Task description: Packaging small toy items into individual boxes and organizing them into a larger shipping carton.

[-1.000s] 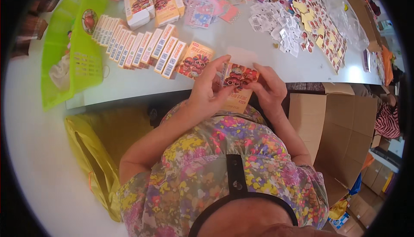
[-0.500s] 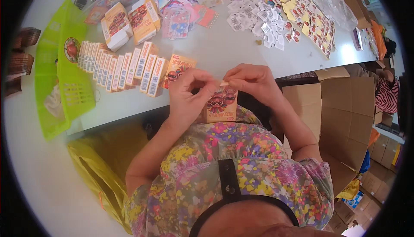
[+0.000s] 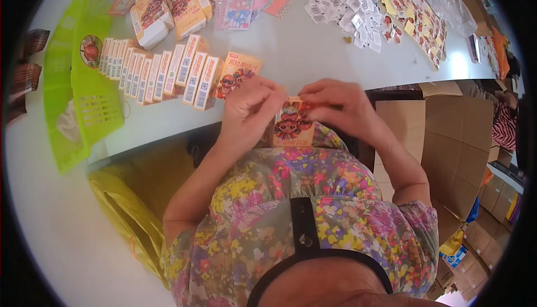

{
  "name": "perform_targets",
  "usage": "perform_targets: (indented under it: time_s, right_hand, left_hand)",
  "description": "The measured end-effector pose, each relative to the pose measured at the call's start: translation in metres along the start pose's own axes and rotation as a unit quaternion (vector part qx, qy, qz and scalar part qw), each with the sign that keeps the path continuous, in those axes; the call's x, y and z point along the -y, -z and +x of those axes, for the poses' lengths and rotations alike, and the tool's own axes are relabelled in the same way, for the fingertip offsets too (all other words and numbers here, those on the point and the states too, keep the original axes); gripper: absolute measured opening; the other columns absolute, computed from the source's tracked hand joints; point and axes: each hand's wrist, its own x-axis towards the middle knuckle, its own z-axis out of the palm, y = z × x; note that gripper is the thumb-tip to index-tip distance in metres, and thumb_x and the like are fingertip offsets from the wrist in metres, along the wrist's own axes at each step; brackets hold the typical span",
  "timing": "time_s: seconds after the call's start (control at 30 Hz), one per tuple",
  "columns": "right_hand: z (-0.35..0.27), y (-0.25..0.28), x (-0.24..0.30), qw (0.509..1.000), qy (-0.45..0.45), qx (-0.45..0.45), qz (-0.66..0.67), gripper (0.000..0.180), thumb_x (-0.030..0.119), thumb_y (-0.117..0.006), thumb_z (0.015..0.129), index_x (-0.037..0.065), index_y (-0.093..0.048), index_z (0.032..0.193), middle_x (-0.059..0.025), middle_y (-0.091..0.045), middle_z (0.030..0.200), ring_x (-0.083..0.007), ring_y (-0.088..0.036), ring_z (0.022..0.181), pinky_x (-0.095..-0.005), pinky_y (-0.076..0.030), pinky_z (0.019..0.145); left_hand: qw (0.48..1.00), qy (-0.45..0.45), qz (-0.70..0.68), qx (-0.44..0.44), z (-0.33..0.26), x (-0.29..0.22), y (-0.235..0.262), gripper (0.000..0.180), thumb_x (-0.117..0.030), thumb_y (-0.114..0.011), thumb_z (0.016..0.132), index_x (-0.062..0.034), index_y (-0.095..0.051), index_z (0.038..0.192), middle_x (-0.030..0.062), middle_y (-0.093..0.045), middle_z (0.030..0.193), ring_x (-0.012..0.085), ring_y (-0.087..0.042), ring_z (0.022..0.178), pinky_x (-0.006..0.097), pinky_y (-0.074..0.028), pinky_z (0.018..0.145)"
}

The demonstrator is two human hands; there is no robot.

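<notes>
A small orange carton (image 3: pixel 293 125) printed with cartoon figures is in front of my floral top, just below the table edge. My left hand (image 3: pixel 251 105) is closed in a pinch at its upper left corner, with a small pale piece (image 3: pixel 283 89) showing at the fingertips. What that piece is I cannot make out. To the right, my right hand (image 3: pixel 344 110) has its fingers apart beside the carton's upper right side, slightly blurred. Just beyond my left hand, another orange carton (image 3: pixel 239 69) lies on the table, partly covered by the fingers.
A row of upright cartons (image 3: pixel 162 75) stretches left toward a green plastic basket (image 3: pixel 100 114). Two larger cartons (image 3: pixel 151 16) lie behind. White labels (image 3: pixel 335 2) and cartoon sticker sheets (image 3: pixel 419 19) spread across the far side. A cardboard box (image 3: pixel 447 122) stands at the right, a yellow bag (image 3: pixel 120 206) lower left.
My right hand has come away from the left fingertips and spread its fingers beside the carton. The left hand keeps its pinch. The whole view has shifted slightly.
</notes>
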Motion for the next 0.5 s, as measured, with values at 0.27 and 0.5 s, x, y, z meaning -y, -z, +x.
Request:
perform_targets:
  time_s: [0.27,0.5]
  right_hand:
    - [0.005,-0.004,-0.029,0.902,-0.139,-0.194,0.360,0.020,0.014,-0.056,0.096,0.006,-0.056,0.114,-0.0049,-0.064,0.102,-0.0132,-0.064,0.091,-0.0290,-0.059,0.071]
    - [0.070,0.039,-0.063,0.941,0.011,-0.192,-0.279,0.020,0.019,-0.064,0.089,0.004,-0.063,0.102,-0.0063,-0.064,0.099,-0.0183,-0.065,0.086,-0.0316,-0.053,0.067]
  left_hand:
    - [0.986,0.031,-0.162,0.024,0.008,-0.001,-0.022,0.079,0.008,-0.066,0.082,-0.0064,-0.024,0.148,0.0119,-0.032,0.150,0.0222,-0.043,0.132,0.033,-0.042,0.104]
    - [0.985,-0.042,-0.156,-0.059,0.024,0.003,-0.035,0.090,-0.005,-0.083,0.071,-0.0061,-0.025,0.141,0.0132,-0.043,0.134,0.0213,-0.048,0.120,0.038,-0.041,0.103]
